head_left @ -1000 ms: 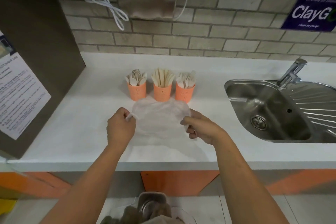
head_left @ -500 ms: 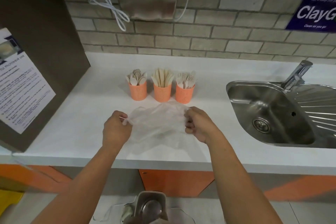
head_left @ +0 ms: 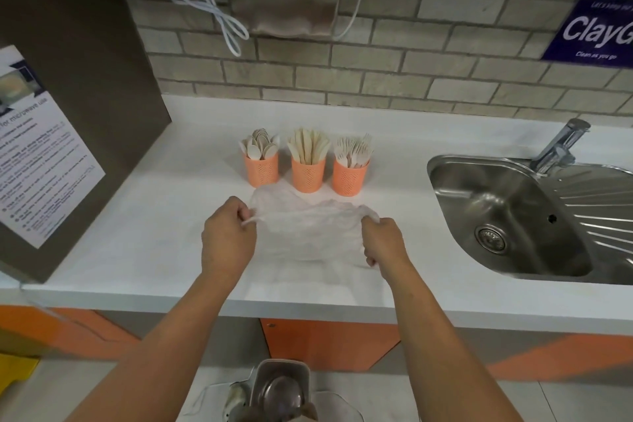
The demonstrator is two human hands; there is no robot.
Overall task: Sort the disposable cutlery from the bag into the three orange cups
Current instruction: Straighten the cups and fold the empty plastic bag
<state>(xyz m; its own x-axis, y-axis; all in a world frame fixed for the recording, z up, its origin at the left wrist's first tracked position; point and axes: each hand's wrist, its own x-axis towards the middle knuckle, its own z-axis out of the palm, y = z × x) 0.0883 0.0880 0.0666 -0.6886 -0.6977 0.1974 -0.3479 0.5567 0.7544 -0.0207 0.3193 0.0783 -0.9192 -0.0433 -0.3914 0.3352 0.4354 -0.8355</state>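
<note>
Hands grip a thin clear bag (head_left: 308, 233) stretched between them, just in front of the orange cups (head_left: 307, 175): left hand (head_left: 228, 240) fisted, pinching one twisted edge; right hand (head_left: 385, 243) curled round the other edge, both forearms reaching over the countertop (head_left: 137, 233).

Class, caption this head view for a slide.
Left hand and right hand hold a clear plastic bag near three orange cups of cutlery.
</note>
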